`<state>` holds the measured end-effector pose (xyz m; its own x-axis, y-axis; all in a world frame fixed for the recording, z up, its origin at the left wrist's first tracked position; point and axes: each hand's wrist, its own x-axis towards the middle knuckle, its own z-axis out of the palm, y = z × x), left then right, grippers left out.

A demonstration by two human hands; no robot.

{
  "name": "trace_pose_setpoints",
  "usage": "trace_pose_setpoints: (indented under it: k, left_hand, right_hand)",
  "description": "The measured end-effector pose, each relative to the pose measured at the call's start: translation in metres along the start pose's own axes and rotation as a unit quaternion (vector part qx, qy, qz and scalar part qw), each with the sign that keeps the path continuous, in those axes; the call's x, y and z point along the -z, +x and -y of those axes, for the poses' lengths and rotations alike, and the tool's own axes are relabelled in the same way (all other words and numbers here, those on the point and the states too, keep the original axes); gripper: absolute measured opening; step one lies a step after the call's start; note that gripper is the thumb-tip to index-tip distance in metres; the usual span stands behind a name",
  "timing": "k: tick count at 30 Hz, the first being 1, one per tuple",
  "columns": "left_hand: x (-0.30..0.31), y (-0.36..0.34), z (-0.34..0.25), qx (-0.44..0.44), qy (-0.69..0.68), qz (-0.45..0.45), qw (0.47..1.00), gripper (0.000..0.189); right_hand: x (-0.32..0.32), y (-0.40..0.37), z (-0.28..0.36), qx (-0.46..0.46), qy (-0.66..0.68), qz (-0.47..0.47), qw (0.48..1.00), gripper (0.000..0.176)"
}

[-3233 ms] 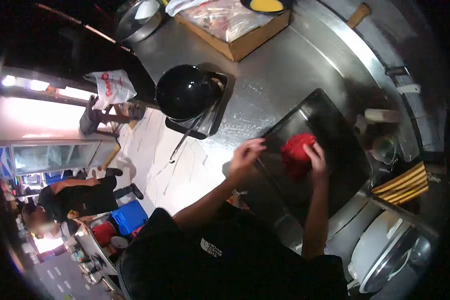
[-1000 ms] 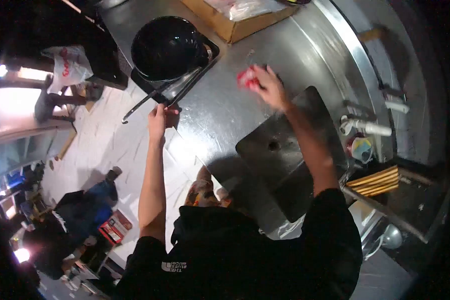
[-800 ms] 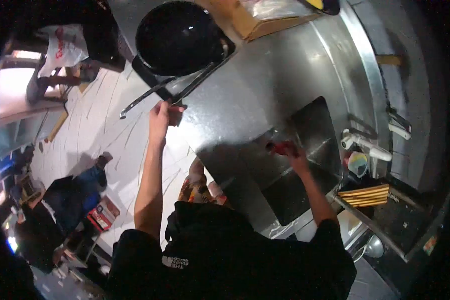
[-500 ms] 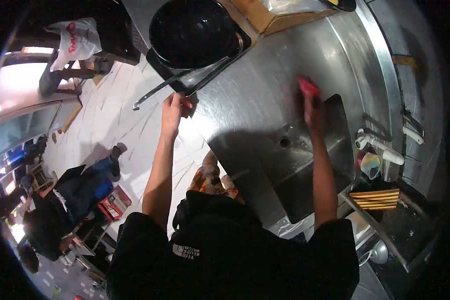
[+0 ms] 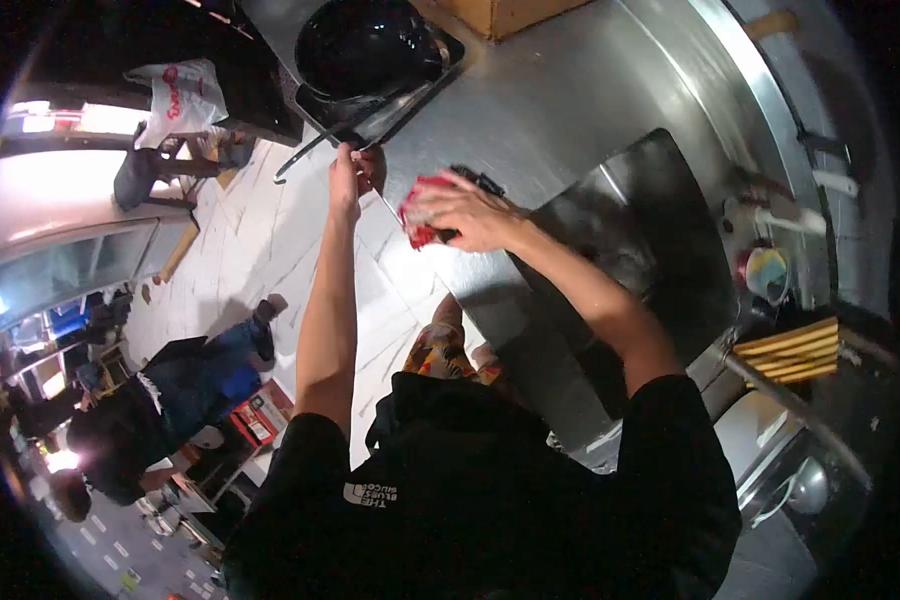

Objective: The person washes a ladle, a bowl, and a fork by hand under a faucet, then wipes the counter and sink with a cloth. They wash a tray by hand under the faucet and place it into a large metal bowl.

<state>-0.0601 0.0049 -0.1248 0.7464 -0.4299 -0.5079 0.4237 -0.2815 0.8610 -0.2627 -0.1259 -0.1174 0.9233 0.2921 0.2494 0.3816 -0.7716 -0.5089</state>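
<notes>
My right hand (image 5: 470, 215) presses a red cloth (image 5: 418, 238) against the steel counter (image 5: 540, 110), close to its front edge. Its fingers are bent over the cloth. My left hand (image 5: 344, 182) is closed at the counter's edge, just below the corner of a black tray (image 5: 452, 52); what its fingers grip is hidden. In that tray sits a large, glossy black bowl (image 5: 360, 50). A long thin handle (image 5: 305, 160) sticks out from the tray beyond the edge, above my left hand.
A steel sink (image 5: 660, 230) is set into the counter at right, with a white faucet (image 5: 795, 222) behind it. A yellow striped rack (image 5: 790, 352) stands beside the sink. Another person (image 5: 160, 410) is at lower left. A plastic bag (image 5: 185, 100) hangs at upper left.
My right hand has swept the red cloth leftward from beside the sink to the counter's front edge. My left hand stays by the tray corner. The view has shifted slightly.
</notes>
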Motion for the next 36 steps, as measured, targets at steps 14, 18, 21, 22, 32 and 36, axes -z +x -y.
trace_pose_setpoints:
  k: [14, 18, 21, 22, 32, 36]
  left_hand:
    - [-0.003, -0.005, -0.004, -0.032, 0.010, 0.025, 0.999, 0.050]
    - [-0.004, -0.006, -0.004, -0.028, -0.003, 0.034, 0.999, 0.048]
    - [-0.004, -0.012, -0.006, -0.037, 0.000, 0.047, 0.998, 0.048]
    - [-0.002, -0.011, -0.005, -0.033, 0.007, 0.063, 0.997, 0.047]
    - [0.004, -0.006, 0.006, 0.007, -0.006, 0.048, 0.999, 0.049]
    - [0.007, -0.011, 0.000, 0.037, -0.013, 0.098, 0.994, 0.048]
  right_hand:
    - [0.049, -0.413, 0.096, -0.590, 0.150, -0.369, 0.703, 0.046]
    - [0.101, -0.273, -0.023, -0.515, 0.031, -0.465, 0.720, 0.041]
    - [0.148, -0.145, -0.091, -0.476, 0.027, -0.550, 0.685, 0.052]
    - [0.155, -0.122, -0.122, -0.473, -0.033, -0.576, 0.666, 0.049]
    - [0.133, -0.037, -0.203, -0.255, -0.153, -0.261, 0.918, 0.017]
    - [0.096, -0.067, -0.083, -0.115, 0.009, -0.088, 0.989, 0.017]
